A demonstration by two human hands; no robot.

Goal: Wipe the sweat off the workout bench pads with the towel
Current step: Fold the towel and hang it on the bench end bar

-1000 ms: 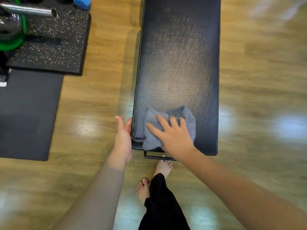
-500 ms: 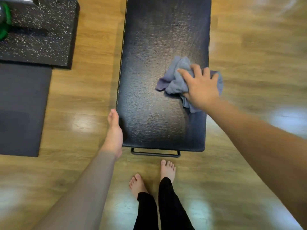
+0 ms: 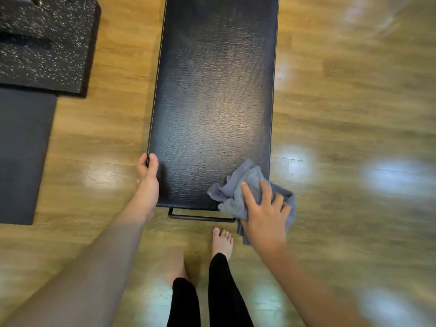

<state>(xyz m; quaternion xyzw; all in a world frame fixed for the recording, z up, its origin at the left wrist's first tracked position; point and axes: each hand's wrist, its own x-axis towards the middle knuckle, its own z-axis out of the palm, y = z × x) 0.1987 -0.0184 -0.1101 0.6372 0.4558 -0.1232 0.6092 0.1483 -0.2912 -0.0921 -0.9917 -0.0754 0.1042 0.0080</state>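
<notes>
Now we see the towel (image 3: 238,194) down at the pad's (image 3: 212,95) near right corner, partly hanging over the edge, where half a second ago it sat higher along the right side. Our right hand (image 3: 264,215) lies on it with fingers spread and slightly bent, pressing it down. Our left hand (image 3: 147,182) has shifted slightly, thumb hooked over the pad's left edge, fingers hidden beneath.

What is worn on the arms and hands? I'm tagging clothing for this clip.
Nothing shows on either: the left hand and right hand are bare, with no gloves, rings or watch in view, and both forearms are uncovered, no sleeves showing.
</notes>
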